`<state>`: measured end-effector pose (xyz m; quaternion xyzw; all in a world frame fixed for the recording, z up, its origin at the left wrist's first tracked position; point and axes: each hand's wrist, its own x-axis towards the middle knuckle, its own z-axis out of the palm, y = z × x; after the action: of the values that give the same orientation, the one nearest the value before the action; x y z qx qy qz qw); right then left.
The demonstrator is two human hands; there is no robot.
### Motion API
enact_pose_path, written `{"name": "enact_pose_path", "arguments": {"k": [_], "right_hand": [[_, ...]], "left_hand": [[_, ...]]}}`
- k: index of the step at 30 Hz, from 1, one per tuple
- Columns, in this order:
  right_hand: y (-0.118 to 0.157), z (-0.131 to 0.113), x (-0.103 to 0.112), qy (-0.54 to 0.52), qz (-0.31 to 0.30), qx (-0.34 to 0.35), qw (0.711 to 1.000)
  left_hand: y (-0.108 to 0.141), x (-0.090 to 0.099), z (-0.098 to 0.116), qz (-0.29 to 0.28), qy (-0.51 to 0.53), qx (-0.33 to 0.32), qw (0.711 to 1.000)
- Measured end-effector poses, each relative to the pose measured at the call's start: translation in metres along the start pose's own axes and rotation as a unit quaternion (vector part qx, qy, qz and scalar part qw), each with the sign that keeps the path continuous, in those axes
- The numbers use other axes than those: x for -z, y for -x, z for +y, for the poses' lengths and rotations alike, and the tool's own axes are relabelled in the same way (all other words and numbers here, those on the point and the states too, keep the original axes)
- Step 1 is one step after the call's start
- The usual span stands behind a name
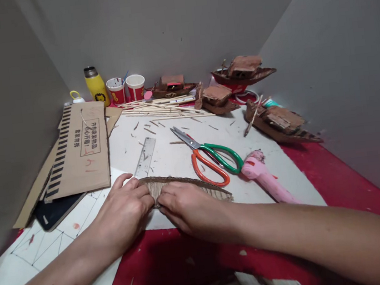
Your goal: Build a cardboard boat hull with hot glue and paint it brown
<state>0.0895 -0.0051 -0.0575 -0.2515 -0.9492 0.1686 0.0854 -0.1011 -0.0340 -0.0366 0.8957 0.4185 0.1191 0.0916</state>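
Note:
A small boat-shaped piece of corrugated cardboard lies on the white board in front of me, its pointed end toward the right. My left hand grips its left end with bent fingers. Close beside it, my right hand pinches the near side around the middle, covering much of the piece. Just beyond the left hand rests a clear ruler. Scissors with one green and one orange handle lie behind the cardboard, blades pointing away to the left. To their right is a pink glue gun.
Cardboard sheets are stacked at left over a dark flat object. Thin wooden sticks lie at the back, near a yellow bottle and paper cups. Several brown model boats line the back and right. Scraps litter the white board.

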Motion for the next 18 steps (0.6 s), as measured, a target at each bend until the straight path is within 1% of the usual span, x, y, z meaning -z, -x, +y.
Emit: {"name": "enact_pose_path", "arguments": {"k": [2, 4, 6, 9, 12, 14, 16, 18], "right_hand": [[-0.004, 0.002, 0.004, -0.038, -0.022, -0.025, 0.999], [-0.007, 0.001, 0.007, -0.063, -0.042, -0.055, 0.996], [-0.008, -0.003, 0.009, -0.067, -0.045, -0.077, 0.994], [-0.002, -0.008, 0.016, -0.057, -0.036, -0.073, 0.995], [0.018, -0.007, 0.033, -0.066, -0.015, -0.064, 0.996], [0.038, -0.004, 0.047, -0.052, 0.003, -0.081, 0.995], [0.059, 0.000, 0.056, -0.027, -0.009, -0.100, 0.995], [0.077, 0.001, 0.057, 0.002, -0.023, -0.103, 0.994]], "left_hand": [[-0.004, 0.002, 0.000, -0.034, 0.000, 0.009, 0.999], [-0.006, 0.004, 0.000, -0.055, -0.008, 0.017, 0.998], [-0.006, 0.005, 0.001, -0.063, -0.022, 0.022, 0.998], [-0.001, 0.009, 0.003, -0.061, -0.045, 0.026, 0.997], [0.006, 0.012, 0.008, -0.033, -0.075, 0.028, 0.996], [0.008, 0.012, 0.015, -0.006, -0.087, 0.028, 0.996], [0.005, 0.008, 0.024, 0.009, -0.073, 0.011, 0.997], [-0.001, 0.000, 0.034, 0.009, -0.050, -0.018, 0.999]]}}
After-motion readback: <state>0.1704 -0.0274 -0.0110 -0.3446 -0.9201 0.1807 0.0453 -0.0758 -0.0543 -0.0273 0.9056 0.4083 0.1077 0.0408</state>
